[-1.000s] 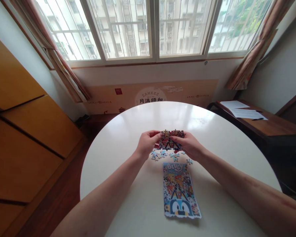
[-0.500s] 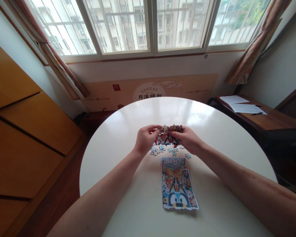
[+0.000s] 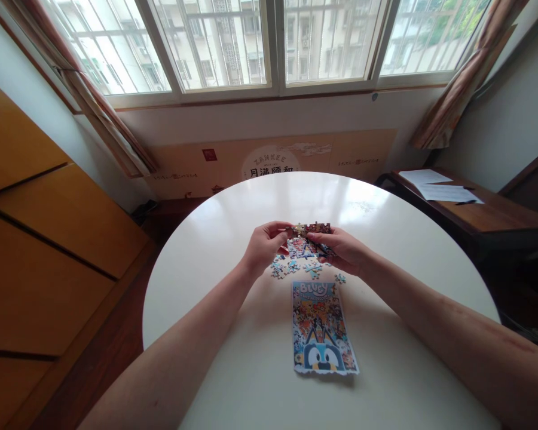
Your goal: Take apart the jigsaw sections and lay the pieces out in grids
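A joined section of jigsaw puzzle (image 3: 302,247) is held up over the white table, with dark, red and blue parts on it. My left hand (image 3: 267,243) pinches its left edge between thumb and fingers. On the right side my right hand (image 3: 342,246) grips it, thumb lying across the front. Several loose light-blue puzzle pieces (image 3: 313,270) lie on the table just below the section. Nearer to me is a printed picture sheet (image 3: 321,331) showing a blue dog face under the word BLUEY.
The round white table (image 3: 233,382) fills the middle. A brown side table (image 3: 497,212) with papers (image 3: 451,192) and a pen stands at the right. Orange cabinets (image 3: 49,257) are on the left, a barred window (image 3: 215,48) and curtains ahead.
The puzzle section is tilted differently, and my left fingers are a little lower on its left edge. The whole view has shifted slightly.
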### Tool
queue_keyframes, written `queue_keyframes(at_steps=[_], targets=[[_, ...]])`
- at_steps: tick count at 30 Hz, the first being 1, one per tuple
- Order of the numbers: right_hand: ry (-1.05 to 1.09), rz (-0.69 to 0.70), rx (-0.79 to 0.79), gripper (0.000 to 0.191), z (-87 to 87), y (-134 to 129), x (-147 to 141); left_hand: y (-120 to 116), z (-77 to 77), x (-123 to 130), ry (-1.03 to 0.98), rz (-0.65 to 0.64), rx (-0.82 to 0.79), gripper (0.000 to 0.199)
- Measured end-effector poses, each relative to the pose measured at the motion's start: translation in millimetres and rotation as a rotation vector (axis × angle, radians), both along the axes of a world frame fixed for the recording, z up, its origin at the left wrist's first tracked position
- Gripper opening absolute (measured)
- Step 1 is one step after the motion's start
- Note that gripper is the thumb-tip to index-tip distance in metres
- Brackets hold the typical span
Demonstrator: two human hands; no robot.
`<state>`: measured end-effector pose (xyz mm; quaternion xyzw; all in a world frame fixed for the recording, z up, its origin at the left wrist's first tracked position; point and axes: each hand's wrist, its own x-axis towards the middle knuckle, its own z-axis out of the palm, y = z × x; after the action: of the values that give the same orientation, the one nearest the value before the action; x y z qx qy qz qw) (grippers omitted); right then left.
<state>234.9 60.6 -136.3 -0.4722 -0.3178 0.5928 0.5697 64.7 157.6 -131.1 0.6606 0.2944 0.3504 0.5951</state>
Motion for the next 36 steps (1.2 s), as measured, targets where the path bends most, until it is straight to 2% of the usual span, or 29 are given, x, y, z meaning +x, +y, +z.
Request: queue_keyframes(at_steps=[6,16,28,32,36], targets=[[0.017,0.01,-0.008,0.029,-2.2,-0.2,2.9,1.4,-1.2,-0.3,-0.014,-0.041,0.006,0.02],[-0.025,-0.007,0.031,0.032,-6.1,1.5,1.6,2.4,-0.8,-2.5,-0.005,0.007,-0.015,0.023],[-0.097,-0.018,0.055,0.033,-5.9,1.3,0.3,4.3,1.9,-4.9,0.038,-0.002,-0.166,0.021],[-0.124,-0.024,0.048,0.033,-3.4,-0.1,-1.8,3.2,3.8,-4.6,0.059,0.014,-0.13,0.02],[-0.117,-0.042,0.03,0.033,-1.5,-0.6,-3.6,3.2,3.7,-3.8,0.065,0.038,-0.019,0.021]])
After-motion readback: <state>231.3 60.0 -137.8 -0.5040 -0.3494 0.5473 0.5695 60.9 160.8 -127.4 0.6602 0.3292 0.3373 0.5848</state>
